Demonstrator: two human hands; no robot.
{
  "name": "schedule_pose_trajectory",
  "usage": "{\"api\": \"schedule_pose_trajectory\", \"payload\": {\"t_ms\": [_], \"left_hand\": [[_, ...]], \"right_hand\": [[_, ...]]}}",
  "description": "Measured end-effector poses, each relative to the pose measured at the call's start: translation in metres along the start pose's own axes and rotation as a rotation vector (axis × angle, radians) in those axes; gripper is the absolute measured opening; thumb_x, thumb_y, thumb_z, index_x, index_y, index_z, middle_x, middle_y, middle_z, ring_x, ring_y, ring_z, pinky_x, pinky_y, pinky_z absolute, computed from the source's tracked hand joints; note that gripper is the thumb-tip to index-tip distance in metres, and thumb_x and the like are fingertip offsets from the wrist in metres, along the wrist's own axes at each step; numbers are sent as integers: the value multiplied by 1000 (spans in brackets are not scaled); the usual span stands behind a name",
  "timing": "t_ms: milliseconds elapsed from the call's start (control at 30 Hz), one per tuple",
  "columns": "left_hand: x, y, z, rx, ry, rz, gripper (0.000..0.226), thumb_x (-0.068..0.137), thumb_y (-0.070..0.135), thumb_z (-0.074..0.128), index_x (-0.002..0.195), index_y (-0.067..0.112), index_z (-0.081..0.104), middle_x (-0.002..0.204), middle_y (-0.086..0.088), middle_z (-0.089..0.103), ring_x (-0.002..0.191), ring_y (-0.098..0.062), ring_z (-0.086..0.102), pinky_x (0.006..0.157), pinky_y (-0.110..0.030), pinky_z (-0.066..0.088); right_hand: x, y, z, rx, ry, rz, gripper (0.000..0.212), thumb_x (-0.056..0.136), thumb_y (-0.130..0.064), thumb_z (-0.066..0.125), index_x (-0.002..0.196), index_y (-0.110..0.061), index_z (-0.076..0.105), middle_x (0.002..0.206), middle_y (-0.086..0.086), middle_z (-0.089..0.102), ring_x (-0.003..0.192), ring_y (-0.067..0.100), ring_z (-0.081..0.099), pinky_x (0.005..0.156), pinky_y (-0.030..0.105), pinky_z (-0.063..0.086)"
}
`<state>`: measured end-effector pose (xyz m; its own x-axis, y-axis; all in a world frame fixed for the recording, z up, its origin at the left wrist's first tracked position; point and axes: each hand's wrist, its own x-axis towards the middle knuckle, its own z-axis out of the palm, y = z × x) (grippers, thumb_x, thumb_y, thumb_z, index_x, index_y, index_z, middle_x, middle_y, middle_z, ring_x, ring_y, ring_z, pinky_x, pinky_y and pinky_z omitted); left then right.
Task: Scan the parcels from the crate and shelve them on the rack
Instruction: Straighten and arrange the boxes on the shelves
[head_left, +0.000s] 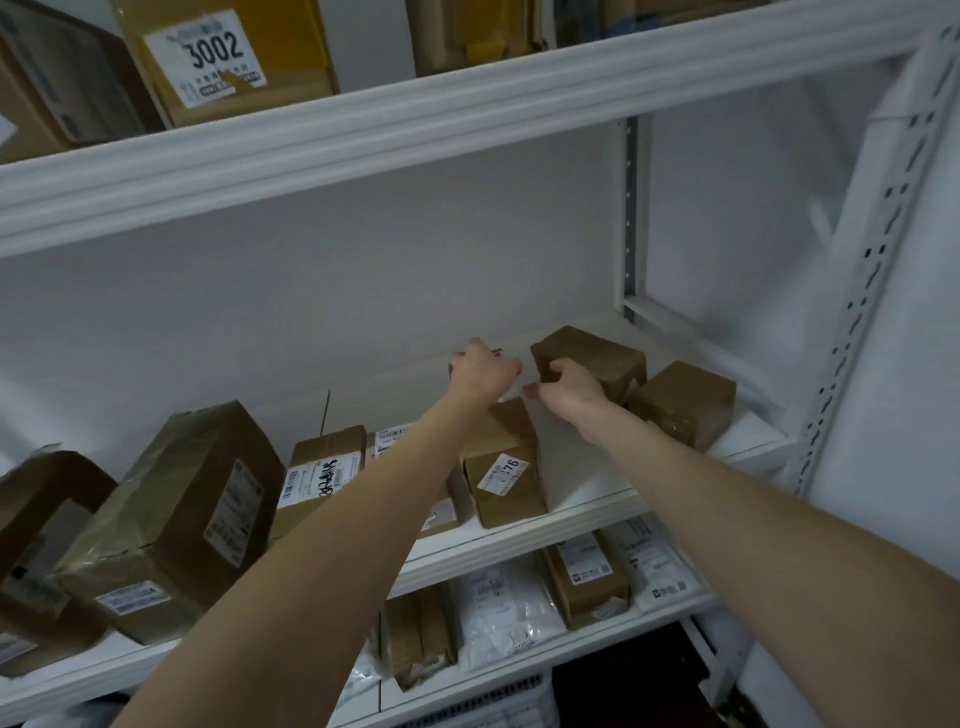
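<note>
A white rack (467, 98) stands against a pale wall, and its middle shelf (587, 493) carries a row of brown parcels. Both bare arms reach out over the shelf's front edge toward its back.

The left hand (483, 371) is knuckles-up at the far end of a labelled parcel (501, 467). Its fingers bend down out of sight, so I cannot tell whether it grips anything. That parcel lies with its long axis front to back, and its labelled end faces out at the front edge.

The right hand (569, 387) is held palm-down. Its fingers curl onto the near left face of a small brown parcel (592, 358), and the thumb sticks out to the left, clear of it. This parcel sits near the shelf's back right corner. Its long axis runs roughly along the shelf, skewed so that the right end lies nearer the front edge.

Just beside it, at the shelf's right end, sits another brown parcel (683, 402). A large taped box (171, 519) leans at the left end. On the upper shelf a yellow box (208, 57) reads 3002. On the lower shelf lie a flat carton (587, 577) and white bags (504, 608).
</note>
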<state>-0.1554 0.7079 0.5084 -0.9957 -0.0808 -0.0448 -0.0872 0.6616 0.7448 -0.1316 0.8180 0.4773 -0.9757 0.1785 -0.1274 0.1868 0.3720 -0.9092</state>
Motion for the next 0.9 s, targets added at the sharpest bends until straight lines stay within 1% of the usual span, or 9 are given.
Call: {"api": "schedule_pose_trajectory", "payload": {"t_ms": [167,267,333,400,500,533,633,767,900], "left_hand": [[-5,32,31,-53,-57,118,61,93,17,54,147,4,28,145,-17,40,132,-32,41,103,-35,37],[-12,45,53,-115,-162,52,45,93,14,51,134,-4,45,117,-15,57,100,-26,55,77,-30,44],[-15,54,64,-208,-224,-8,39,93,11,50,128,-7,49,94,-10,57,77,-19,51,63,-27,41],[-10,60,72,-294,-280,-83,36,92,8,51,125,-6,49,80,-8,52,67,-19,49,58,-26,40],[4,66,82,-406,-318,-171,3,93,6,49,94,5,51,71,-8,48,60,-18,47,52,-25,36],[13,66,86,-421,-333,-208,8,93,7,49,86,8,51,70,-8,49,59,-18,47,50,-25,35],[38,64,97,-449,-405,-250,9,93,12,51,92,7,58,78,-9,56,69,-21,54,55,-28,42],[62,58,101,-483,-459,-346,16,94,16,54,108,8,56,97,-14,60,92,-31,58,86,-48,52],[82,53,96,-460,-498,-431,26,89,17,58,111,5,55,119,-20,56,111,-42,54,80,-56,53]], "right_hand": [[10,25,-50,-97,195,29,50,92,-21,59,140,-19,47,143,9,47,123,30,52,102,35,45],[16,45,-77,-100,274,94,44,90,-18,53,134,-19,53,138,13,50,117,33,55,100,38,48],[21,52,-89,-53,287,117,47,90,-15,54,137,-14,50,139,15,50,123,34,51,106,39,43],[31,55,-94,18,288,144,57,91,-14,56,145,-13,40,145,14,43,131,32,45,110,38,38],[52,55,-97,69,277,165,66,90,-13,57,150,-13,31,151,12,37,134,32,41,111,38,37],[59,54,-98,71,269,169,67,90,-12,57,151,-12,30,152,12,35,135,32,40,111,39,37],[84,51,-95,51,236,181,67,91,-15,57,151,-11,28,149,14,39,130,32,45,108,40,41],[111,45,-88,32,192,185,70,93,-20,56,154,-15,22,153,13,33,133,33,41,106,36,41],[124,40,-80,54,162,225,61,95,-20,51,151,-10,30,149,12,40,133,31,42,107,35,39]]}}
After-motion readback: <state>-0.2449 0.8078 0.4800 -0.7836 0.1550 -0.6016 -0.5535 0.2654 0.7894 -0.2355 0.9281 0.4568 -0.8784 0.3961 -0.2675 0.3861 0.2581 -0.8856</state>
